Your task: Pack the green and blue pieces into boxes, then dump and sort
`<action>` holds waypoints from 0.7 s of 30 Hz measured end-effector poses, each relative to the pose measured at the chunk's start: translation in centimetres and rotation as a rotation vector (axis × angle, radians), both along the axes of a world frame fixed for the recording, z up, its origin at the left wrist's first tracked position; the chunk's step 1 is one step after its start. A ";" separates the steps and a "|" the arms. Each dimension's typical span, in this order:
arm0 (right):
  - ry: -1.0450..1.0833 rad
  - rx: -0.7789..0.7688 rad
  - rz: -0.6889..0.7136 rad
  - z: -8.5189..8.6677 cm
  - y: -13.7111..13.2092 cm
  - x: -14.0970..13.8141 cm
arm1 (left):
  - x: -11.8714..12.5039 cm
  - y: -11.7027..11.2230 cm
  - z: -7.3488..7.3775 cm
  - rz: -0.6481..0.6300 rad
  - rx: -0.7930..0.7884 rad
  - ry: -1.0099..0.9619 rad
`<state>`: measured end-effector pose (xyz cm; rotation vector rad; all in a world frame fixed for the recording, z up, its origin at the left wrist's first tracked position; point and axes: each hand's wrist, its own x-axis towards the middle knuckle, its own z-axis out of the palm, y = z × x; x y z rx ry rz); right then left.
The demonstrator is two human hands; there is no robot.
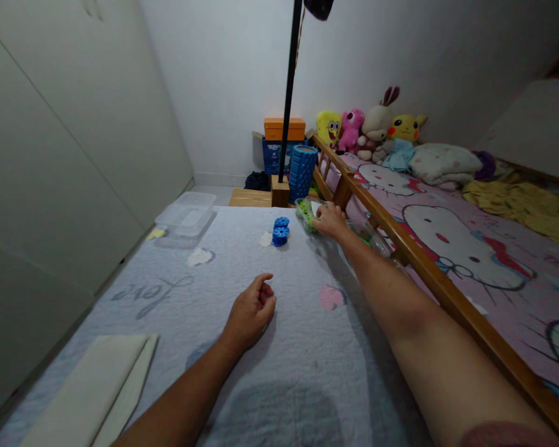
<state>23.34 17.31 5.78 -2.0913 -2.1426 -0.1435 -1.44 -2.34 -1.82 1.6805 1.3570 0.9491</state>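
Observation:
My left hand [251,310] rests on the pale blue-grey cloth [298,347] in the middle, holding nothing, its fingers loosely bent and apart. Farther off to the right, my right hand [331,219] is bent over the near right side of a clear plastic box [299,201] with green pieces [306,214] inside. Its fingers are curled at the box; whatever is between them is hidden. Two short stacks of blue notched discs [281,234] stand beside each other on the cloth, left of that box and beyond my left hand.
An empty-looking clear container [187,212] sits at the far left. More clear boxes [372,239] lie under my right forearm, along the wooden bed rail [400,254]. A folded cream sheet [88,385] lies front left. Behind the cloth rise a black pole [289,93] and a blue cylinder [302,174].

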 end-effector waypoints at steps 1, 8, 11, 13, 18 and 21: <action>0.017 0.009 0.001 -0.2 0.2 -0.2 | 0.0 0.0 0.0 -0.004 0.000 0.003; 0.036 0.017 0.047 -2.2 0.9 -0.9 | -0.1 0.0 -0.2 0.000 0.008 -0.002; 0.024 0.035 0.120 -2.4 1.1 -0.7 | -0.1 0.0 -0.2 -0.003 0.010 0.003; 0.020 0.039 0.181 -2.3 1.1 -0.4 | -0.1 0.0 -0.2 -0.005 0.009 0.008; 0.013 0.037 0.220 -2.2 0.9 0.2 | -0.1 0.0 -0.2 -0.017 0.009 0.017; 0.008 0.042 0.212 -2.1 0.8 -0.1 | 0.0 0.1 -0.1 -0.015 0.012 0.026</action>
